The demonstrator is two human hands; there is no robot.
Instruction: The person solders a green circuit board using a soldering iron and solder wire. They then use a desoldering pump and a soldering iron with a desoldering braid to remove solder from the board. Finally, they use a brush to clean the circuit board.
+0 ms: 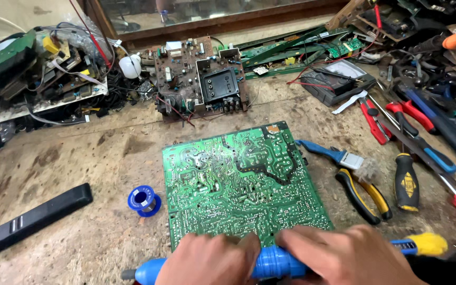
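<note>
1. Where the lower edge of the view is reached, a blue tool (275, 262) with a rounded plastic body is held across in both hands: the left hand (209, 261) is closed around its left part, and the right hand (344, 258) is wrapped over its right part.
2. Just beyond the knuckles, a green circuit board (241, 182) is laid flat on the desk (80, 158), solder side up, its near edge just beside the hands and the tool.
3. A stiff, light and probably rather smooth body is judged for the tool; it is best gripped around the thick blue barrel, away from the dark tip at its left end.
4. The board is judged thin, rigid and fragile, with sharp solder points; it would be best taken by its bare edges.
5. A small blue spool (144, 200) is seen left of the board, and a long black bar (30, 220) further left.
6. To the right, yellow-handled pliers (364, 194), a small brush (339, 157) and red-handled cutters (397, 119) are laid out.
7. A brown component board (200, 84) is set further back.
</note>
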